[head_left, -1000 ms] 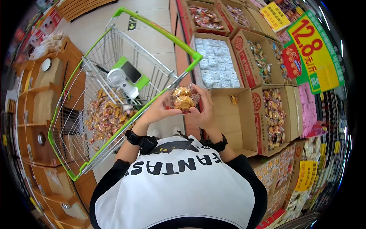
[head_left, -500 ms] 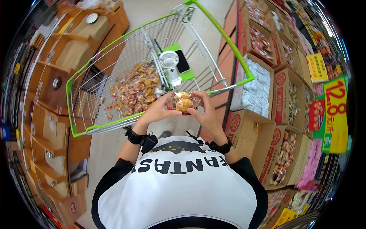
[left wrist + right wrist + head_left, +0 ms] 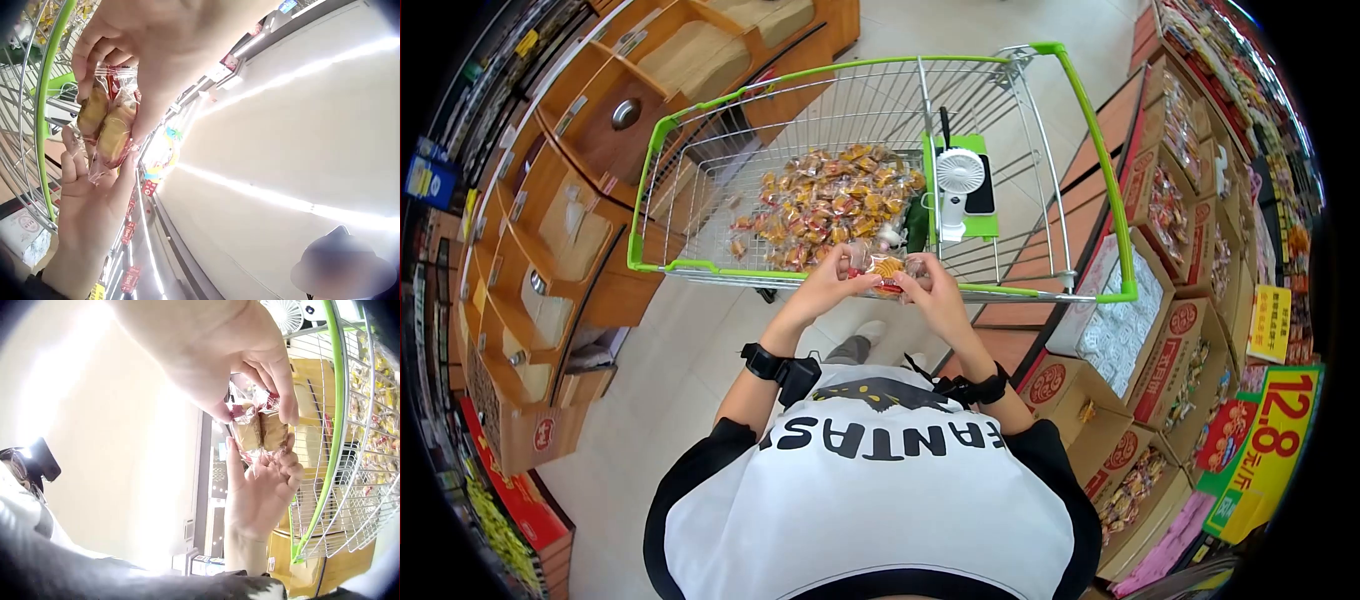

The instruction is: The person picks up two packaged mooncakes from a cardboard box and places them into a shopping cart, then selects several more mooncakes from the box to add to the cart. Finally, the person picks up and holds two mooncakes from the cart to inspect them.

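Two small wrapped pastries, golden in clear film with red print, are held between both hands in front of the shirt. My left hand grips them from the left, thumb and fingers at the wrapper. From the other side my right hand pinches them with thumb and fingers. In the left wrist view the pastries lie side by side between the hands. The right wrist view shows the crimped wrapper ends above the pastries. A pile of similar wrapped pastries lies in the shopping cart just beyond.
A white handheld fan and a phone sit at the cart's green seat panel. Cardboard boxes of wrapped sweets line the right, beside a yellow-green price sign. Wooden display shelves stand at the left.
The view has turned rightward into left, so the cart now lies straight ahead and the boxes have shifted right and down. Both hands keep hold of the pastries, now at the cart's near rim.
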